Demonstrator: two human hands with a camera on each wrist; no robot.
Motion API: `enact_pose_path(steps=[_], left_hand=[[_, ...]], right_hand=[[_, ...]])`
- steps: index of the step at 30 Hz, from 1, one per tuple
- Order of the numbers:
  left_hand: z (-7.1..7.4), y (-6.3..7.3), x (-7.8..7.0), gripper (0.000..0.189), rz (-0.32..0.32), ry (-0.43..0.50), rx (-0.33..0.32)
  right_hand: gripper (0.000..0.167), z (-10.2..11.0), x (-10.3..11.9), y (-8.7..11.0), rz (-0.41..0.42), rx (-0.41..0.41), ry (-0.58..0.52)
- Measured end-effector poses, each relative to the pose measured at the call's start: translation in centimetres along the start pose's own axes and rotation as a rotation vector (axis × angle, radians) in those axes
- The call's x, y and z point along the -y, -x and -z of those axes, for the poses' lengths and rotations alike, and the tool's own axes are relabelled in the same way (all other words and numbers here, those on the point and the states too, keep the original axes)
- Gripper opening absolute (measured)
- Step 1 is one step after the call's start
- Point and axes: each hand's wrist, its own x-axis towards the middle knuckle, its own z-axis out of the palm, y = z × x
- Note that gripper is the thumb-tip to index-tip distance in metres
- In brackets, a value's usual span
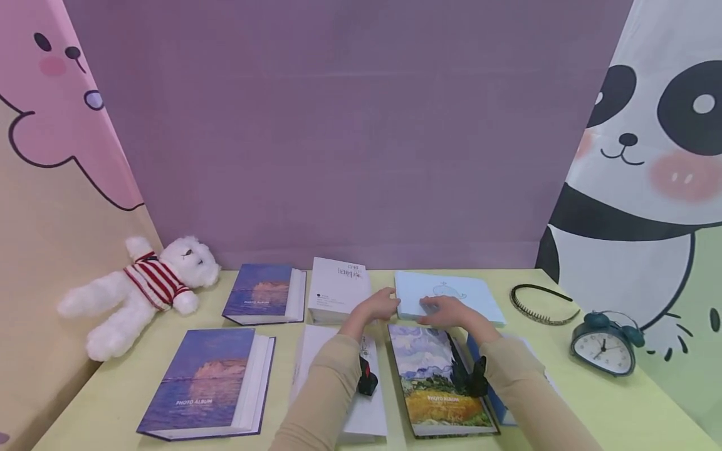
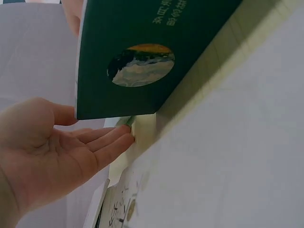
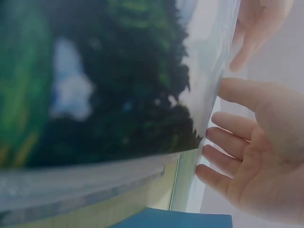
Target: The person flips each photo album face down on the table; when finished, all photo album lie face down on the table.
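Observation:
Near the left edge of a light blue album with a whale drawing (image 1: 474, 294), my left hand (image 1: 376, 305) reaches in with its fingers extended. My right hand (image 1: 448, 311) is over the front part of that album, fingers slightly bent, gripping nothing; contact cannot be told. Just in front lies a photo album with a painted landscape cover (image 1: 425, 376). Its green spine (image 2: 128, 66) with an oval picture shows beside the left hand (image 2: 57, 152) in the left wrist view. In the right wrist view, the landscape cover (image 3: 109, 80) partly hides the light blue album behind the right hand (image 3: 266, 137).
Two purple-blue photo albums (image 1: 205, 376) lie at left, one behind the other. White albums (image 1: 338, 288) lie in the middle, one under the left forearm. A blue album (image 1: 499, 401) is partly beneath the right sleeve. A teddy bear (image 1: 158, 282), headband (image 1: 544, 305) and alarm clock (image 1: 605, 347) flank them.

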Motion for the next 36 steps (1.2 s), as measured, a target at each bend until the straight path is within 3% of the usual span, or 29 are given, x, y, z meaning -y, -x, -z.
enact_pose_path(steps=[4, 8, 9, 10, 14, 15, 16, 20, 23, 26, 30, 36], left_hand=[[0.2, 0.3, -0.4, 0.052, 0.021, 0.025, -0.006], [0.1, -0.6, 0.0, 0.053, 0.025, 0.029, 0.002], [-0.2, -1.9, 1.2, 0.054, -0.002, 0.076, 0.010], [-0.3, -2.3, 1.3, 0.055, 0.008, 0.118, 0.012], [-0.6, -2.4, 1.2, 0.064, 0.066, 0.344, 0.000], [-0.6, -2.0, 1.0, 0.066, 0.071, 0.377, -0.012], [-0.4, -0.7, -0.3, 0.068, 0.109, 0.389, -0.031], [0.1, 1.7, -1.8, 0.062, 0.094, 0.474, -0.059], [0.6, 2.8, -2.6, 0.057, 0.086, 0.520, -0.076], [0.3, 1.9, -1.9, 0.053, 0.070, 0.552, -0.108], [-0.1, 0.3, -0.7, 0.053, 0.061, 0.624, -0.113], [-0.2, -0.1, -0.7, 0.059, 0.099, 0.737, -0.080]], right_hand=[[0.059, 0.4, 0.3, 0.2, 0.011, 0.005, 0.012], [0.060, 0.5, 0.5, 0.2, 0.034, -0.008, 0.032], [0.060, 0.5, 0.6, 0.2, 0.048, -0.011, 0.044], [0.060, 0.5, 0.6, 0.3, 0.062, -0.016, 0.054], [0.057, 0.2, 0.7, 0.2, 0.096, -0.017, 0.090], [0.056, 0.2, 0.7, 0.2, 0.095, -0.017, 0.094], [0.056, 0.2, 0.8, 0.2, 0.083, -0.013, 0.087], [0.055, 0.3, 1.1, 0.2, 0.023, -0.014, 0.061], [0.056, 0.4, 1.0, 0.1, 0.017, -0.065, 0.048], [0.058, 0.3, 0.7, -0.1, 0.034, -0.117, 0.032], [0.060, 0.4, 0.1, -0.4, 0.046, -0.128, -0.005], [0.061, 1.0, -0.6, -0.2, 0.063, -0.098, -0.066]])
